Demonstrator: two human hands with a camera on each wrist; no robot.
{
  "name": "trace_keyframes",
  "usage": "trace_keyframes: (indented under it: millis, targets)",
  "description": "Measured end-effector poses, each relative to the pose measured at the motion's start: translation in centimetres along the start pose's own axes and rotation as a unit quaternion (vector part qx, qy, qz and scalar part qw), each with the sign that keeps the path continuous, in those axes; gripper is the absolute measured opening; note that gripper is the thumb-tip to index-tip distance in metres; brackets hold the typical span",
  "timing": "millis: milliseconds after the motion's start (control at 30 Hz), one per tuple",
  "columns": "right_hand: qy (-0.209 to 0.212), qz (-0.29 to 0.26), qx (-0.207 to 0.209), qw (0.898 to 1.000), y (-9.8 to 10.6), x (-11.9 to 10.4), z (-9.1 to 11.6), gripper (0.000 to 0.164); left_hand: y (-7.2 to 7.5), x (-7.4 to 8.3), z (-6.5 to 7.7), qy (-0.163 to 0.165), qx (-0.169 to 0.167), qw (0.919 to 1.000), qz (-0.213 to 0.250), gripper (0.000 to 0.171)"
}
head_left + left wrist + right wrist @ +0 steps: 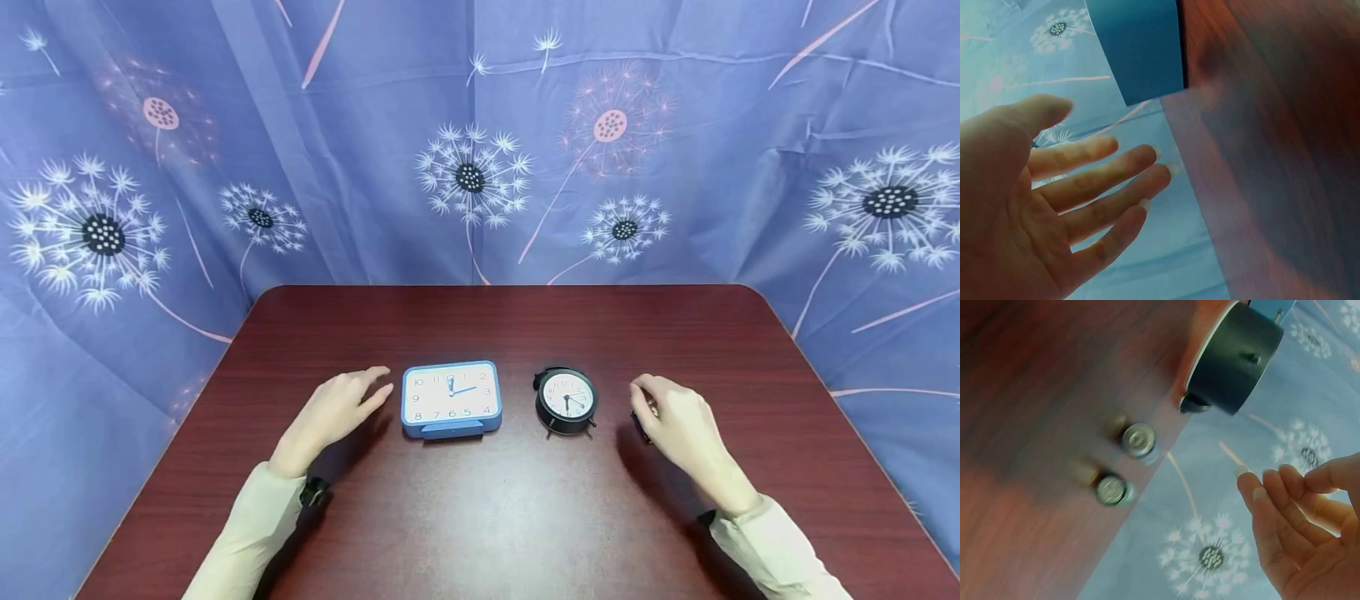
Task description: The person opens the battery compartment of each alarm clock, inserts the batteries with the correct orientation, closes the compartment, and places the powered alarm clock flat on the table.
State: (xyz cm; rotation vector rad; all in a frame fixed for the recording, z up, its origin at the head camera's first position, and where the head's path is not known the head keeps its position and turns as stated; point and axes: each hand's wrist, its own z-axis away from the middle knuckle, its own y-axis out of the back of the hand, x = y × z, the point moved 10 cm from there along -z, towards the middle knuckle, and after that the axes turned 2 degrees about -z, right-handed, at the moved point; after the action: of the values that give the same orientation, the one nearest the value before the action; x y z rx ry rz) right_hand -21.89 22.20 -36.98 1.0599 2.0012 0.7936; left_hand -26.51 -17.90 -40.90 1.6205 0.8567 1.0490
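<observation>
A blue rectangular desk clock [452, 400] with a white face stands left of the table's middle. Just to its left, my left hand [330, 417] hovers with spread, slightly bent fingers and nothing in them; in the left wrist view the clock's blue side [1144, 50] shows beyond the thumb. To the right of the blue clock is a small round black alarm clock [567, 400]. My right hand [678, 421] hangs to its right, fingers loosely bent and holding nothing. Two batteries [1139, 439] [1111, 489] show end-on on the table by that hand, mostly hidden under it in the head view.
All of this is on a dark red wooden table [480, 517] with rounded far corners. Behind and beside it hangs a blue curtain [360, 167] with a dandelion print.
</observation>
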Motion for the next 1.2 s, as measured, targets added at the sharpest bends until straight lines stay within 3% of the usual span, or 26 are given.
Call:
trace_keyframes:
  millis: [200,500,733,967,1200]
  targets:
    - [0.023,-0.007,-0.024,0.999,-1.4,-2.0,-0.7,0.011,-0.9,0.6,-0.8,0.023,-0.03,0.9988,0.033,0.065]
    - [0.041,-0.037,-0.061,0.997,-3.5,-4.6,-1.9,0.005,-2.4,1.5,-1.4,0.013,-0.067,0.9967,0.043,0.084]
    - [0.048,-0.062,-0.078,0.994,-5.0,-6.0,-2.5,0.015,-3.7,1.6,-1.5,0.021,-0.105,0.9919,0.069,0.099]
    - [0.066,-0.095,-0.108,0.987,-6.5,-7.1,-2.6,0.03,-4.4,2.2,-1.4,0.0,-0.128,0.9885,0.081,0.11]
    - [0.093,-0.11,-0.159,0.977,-8.1,-8.4,-2.8,0.055,-4.2,3.1,-1.2,-0.043,-0.119,0.9893,0.073,0.119]
